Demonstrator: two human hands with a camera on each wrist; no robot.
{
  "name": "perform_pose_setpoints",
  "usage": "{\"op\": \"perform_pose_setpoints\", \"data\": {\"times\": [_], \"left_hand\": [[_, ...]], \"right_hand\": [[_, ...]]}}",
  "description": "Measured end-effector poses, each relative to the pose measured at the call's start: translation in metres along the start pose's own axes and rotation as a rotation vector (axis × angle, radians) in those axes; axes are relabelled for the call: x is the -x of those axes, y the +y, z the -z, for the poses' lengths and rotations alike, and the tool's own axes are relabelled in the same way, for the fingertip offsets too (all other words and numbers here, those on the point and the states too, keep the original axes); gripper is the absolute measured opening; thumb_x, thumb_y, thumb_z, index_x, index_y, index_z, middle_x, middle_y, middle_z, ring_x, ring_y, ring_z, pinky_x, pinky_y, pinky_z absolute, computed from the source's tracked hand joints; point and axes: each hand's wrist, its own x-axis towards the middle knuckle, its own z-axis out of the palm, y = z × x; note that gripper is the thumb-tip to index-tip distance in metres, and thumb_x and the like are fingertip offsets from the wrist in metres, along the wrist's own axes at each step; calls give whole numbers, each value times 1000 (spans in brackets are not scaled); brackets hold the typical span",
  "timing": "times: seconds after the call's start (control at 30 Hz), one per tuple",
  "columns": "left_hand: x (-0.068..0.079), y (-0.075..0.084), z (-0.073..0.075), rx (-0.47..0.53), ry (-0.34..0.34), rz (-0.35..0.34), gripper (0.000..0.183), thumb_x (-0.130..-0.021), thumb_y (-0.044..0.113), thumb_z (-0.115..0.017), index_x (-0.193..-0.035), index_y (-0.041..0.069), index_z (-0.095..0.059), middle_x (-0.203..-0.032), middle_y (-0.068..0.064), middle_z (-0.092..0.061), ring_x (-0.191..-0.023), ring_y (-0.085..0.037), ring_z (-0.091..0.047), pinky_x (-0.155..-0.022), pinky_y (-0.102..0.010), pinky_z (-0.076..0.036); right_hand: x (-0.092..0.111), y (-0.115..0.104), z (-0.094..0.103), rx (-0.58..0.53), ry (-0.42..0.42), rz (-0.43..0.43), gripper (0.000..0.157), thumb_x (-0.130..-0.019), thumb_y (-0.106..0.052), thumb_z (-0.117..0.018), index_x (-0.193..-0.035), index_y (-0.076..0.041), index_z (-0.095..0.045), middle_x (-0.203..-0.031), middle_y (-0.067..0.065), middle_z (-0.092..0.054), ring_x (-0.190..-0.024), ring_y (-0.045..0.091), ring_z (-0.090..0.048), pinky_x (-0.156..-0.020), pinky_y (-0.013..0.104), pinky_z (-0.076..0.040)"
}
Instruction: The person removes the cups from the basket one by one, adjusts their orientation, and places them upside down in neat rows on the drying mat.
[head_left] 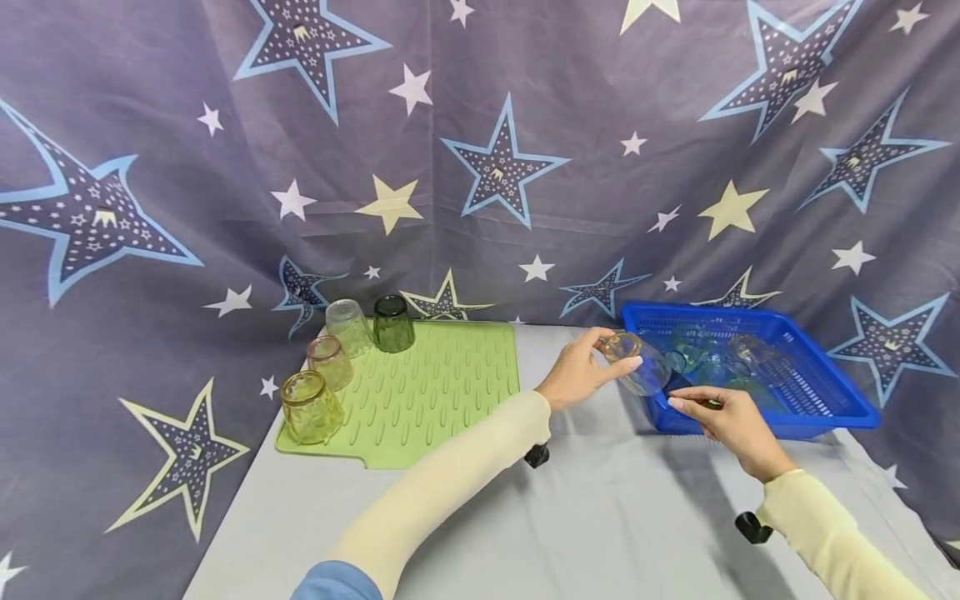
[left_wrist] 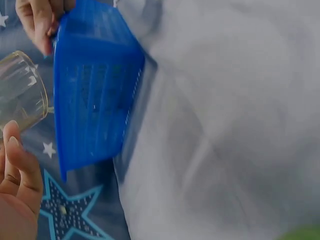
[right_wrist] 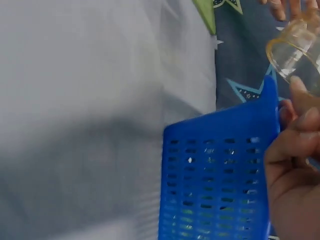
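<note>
A clear drinking glass (head_left: 647, 371) with an amber-tinted rim is held tilted in the fingers of my left hand (head_left: 579, 371), above the left end of the blue basket (head_left: 757, 427). Just right of that glass, my right hand (head_left: 731, 421) is at the basket's near rim, thumb and fingers curled close together. A dark patch shows beside those fingertips; whether it is an object or a shadow is unclear. Several clear and greenish glasses (head_left: 708, 367) lie inside the basket. In the right wrist view the right palm (right_wrist: 295, 200) overlaps the rim, and its grasp is hidden.
On the left, a green ribbed drying mat (head_left: 442, 392) bears upside-down glasses: yellow (head_left: 311, 410), pink (head_left: 330, 363), clear (head_left: 348, 329) and dark green (head_left: 393, 325). A white cloth (head_left: 600, 517) covers the table. Behind it hangs a star-patterned curtain (head_left: 585, 225).
</note>
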Motion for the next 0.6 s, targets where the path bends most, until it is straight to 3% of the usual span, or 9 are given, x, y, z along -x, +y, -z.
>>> {"op": "perform_pose_setpoints", "data": {"times": [0.07, 0.23, 0.33, 0.6], "left_hand": [[1, -4, 7, -32, 26, 9, 60, -91, 61, -71, -135, 22, -59, -114, 8, -60, -106, -13, -58, -84, -30, -50], [7, -16, 29, -100, 60, 40, 57, -89, 66, -70, -128, 24, -62, -113, 12, -61, -107, -11, -58, -91, -35, -49], [12, -23, 44, -152, 51, 49, 57, -90, 67, -68, -128, 25, -61, -114, 13, -60, -107, -10, -58, -93, -36, -49], [29, -44, 90, -327, 51, 105, 52, -90, 66, -68, -120, 24, -61, -117, 7, -61, -110, -19, -60, -90, -39, -49]], "right_hand": [[-1, -2, -2, 74, 6, 6, 55, -95, -51, -70, -131, -9, -71, -80, 5, -59, -63, 19, -49, -57, 36, -46], [-3, -6, -6, 311, 56, 102, 46, -94, -54, -71, -117, -14, -78, -111, 9, -74, -91, 25, -68, -69, 37, -55], [-3, -7, -7, 399, 81, 157, 40, -94, -52, -73, -109, -16, -80, -109, 9, -75, -92, 24, -70, -71, 39, -57], [-2, -7, -8, 447, 86, 197, 40, -91, -54, -74, -104, -17, -80, -90, 3, -73, -75, 20, -62, -63, 33, -50]]}}
